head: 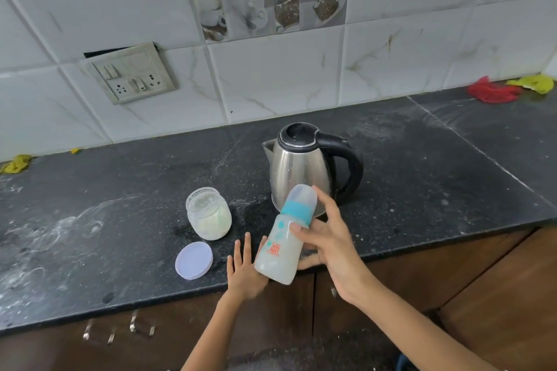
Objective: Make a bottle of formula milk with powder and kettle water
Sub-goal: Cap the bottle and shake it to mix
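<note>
My right hand (328, 238) grips a capped baby bottle (283, 238) around its middle, tilted with the cap up and to the right, above the counter's front edge. The bottle has a blue collar and holds cloudy white liquid. Just left of and under the bottle's base, my left hand (245, 274) is flat with fingers spread and holds nothing. Behind the bottle stands a steel kettle (301, 172) with a black handle, lid closed. An open glass jar of white powder (209, 213) stands to the left, its pale lid (193, 260) lying flat in front of it.
The black stone counter (120, 220) is dusted with white powder smears. A switch and socket panel (131, 74) is on the tiled wall. Red and yellow cloths (494, 90) lie at the far right, a yellow cloth (16, 163) at the far left. Brown cabinet doors are below.
</note>
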Demonstrator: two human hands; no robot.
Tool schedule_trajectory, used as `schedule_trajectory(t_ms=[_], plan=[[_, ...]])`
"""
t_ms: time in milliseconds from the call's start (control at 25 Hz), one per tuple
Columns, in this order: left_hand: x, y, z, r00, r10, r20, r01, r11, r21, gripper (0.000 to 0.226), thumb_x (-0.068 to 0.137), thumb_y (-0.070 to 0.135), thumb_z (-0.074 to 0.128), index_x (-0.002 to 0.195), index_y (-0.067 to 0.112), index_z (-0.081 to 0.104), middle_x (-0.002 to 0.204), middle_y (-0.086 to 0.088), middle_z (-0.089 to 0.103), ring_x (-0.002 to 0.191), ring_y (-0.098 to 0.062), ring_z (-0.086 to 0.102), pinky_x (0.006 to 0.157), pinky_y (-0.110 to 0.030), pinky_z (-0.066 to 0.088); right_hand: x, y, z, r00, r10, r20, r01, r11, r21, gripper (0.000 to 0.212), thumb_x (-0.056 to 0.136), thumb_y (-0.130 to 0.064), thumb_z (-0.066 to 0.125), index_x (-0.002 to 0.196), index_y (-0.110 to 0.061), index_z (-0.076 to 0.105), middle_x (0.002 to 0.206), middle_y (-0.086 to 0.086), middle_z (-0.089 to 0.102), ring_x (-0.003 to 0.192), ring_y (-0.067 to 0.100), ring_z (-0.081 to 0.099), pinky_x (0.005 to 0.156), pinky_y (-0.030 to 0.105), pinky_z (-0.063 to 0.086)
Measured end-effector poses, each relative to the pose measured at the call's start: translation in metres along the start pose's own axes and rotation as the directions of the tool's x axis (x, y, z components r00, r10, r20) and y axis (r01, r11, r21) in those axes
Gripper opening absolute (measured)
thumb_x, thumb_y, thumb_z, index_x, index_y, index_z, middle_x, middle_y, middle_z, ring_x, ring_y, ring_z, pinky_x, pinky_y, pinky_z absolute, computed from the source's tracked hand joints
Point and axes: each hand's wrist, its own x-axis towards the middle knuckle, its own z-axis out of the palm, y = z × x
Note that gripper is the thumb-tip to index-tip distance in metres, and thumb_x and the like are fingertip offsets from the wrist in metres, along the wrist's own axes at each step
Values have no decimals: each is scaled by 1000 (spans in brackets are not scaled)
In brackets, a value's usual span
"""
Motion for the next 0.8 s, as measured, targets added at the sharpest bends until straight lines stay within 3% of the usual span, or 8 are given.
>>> schedule_trajectory(t_ms=[80, 160, 240, 320, 400, 560, 680, 800], plan=[[1, 2, -2, 1000, 17, 15, -16, 999, -42, 65, 96, 57, 27, 142, 47, -17, 156, 5, -28, 144, -22, -25, 117, -46, -9, 9, -5, -8, 987, -96, -129, 110, 988, 109, 74, 75, -28, 78, 138, -37, 41, 117, 7, 71, 99, 29, 72, 63, 41, 61], [-2, 7, -8, 999, 32, 36, -29, 998, -57, 63, 98, 55, 23, 147, 41, -12, 156, 2, -28, 144, -24, -25, 116, -47, -9, 18, -16, -11, 956, -99, -276, 161, 964, 213, 64, 86, -21, 69, 140, -38, 38, 120, 6, 67, 98, 26, 73, 66, 41, 61], [-6, 10, -9, 999, 7, 45, -6, 1000, -24, 63, 99, 53, 25, 150, 35, -8, 158, 0, -24, 145, -25, -23, 117, -47, -8, 14, -10, -6, 984, -37, -174, 54, 994, 92, 68, 84, -20, 72, 139, -41, 38, 119, 6, 69, 98, 25, 73, 67, 44, 62], [-9, 12, -10, 1000, -27, -5, 27, 997, 74, 67, 98, 53, 29, 151, 30, -6, 159, 0, -17, 147, -24, -16, 118, -45, -6, 2, 3, 3, 997, 67, -25, -67, 998, -19, 76, 69, -27, 82, 134, -38, 44, 115, 6, 72, 98, 26, 73, 65, 44, 62], [-9, 15, -12, 999, -52, -2, 52, 997, 56, 70, 98, 50, 34, 151, 26, -5, 160, -2, -11, 148, -24, -11, 120, -42, -4, -2, 5, 2, 995, 98, -5, -98, 994, -41, 75, 58, -33, 86, 126, -29, 53, 113, 7, 73, 100, 23, 73, 68, 38, 61], [-11, 15, -19, 998, -2, 66, 2, 1000, -4, 66, 100, 49, 25, 150, 27, -11, 158, -4, -24, 145, -27, -23, 118, -46, -7, 8, -4, -3, 981, 188, -41, -181, 975, 128, 53, 63, -39, 79, 110, -20, 62, 104, 8, 73, 100, 22, 71, 84, 38, 58], [-8, 14, -17, 997, 26, 68, -25, 1000, -4, 64, 100, 51, 23, 148, 32, -15, 156, -3, -27, 144, -28, -25, 117, -49, -8, 8, -1, -6, 947, 321, 1, -304, 897, 321, 44, 71, -36, 75, 111, -22, 61, 95, 10, 77, 91, 28, 75, 72, 40, 61], [-8, 12, -16, 997, 17, 69, -16, 1000, -5, 64, 99, 51, 24, 148, 36, -15, 157, -2, -27, 144, -27, -25, 117, -49, -7, 4, -1, -14, 943, 326, 68, -332, 899, 286, 46, 74, -28, 69, 117, -18, 55, 86, 7, 78, 85, 23, 76, 65, 38, 61]])
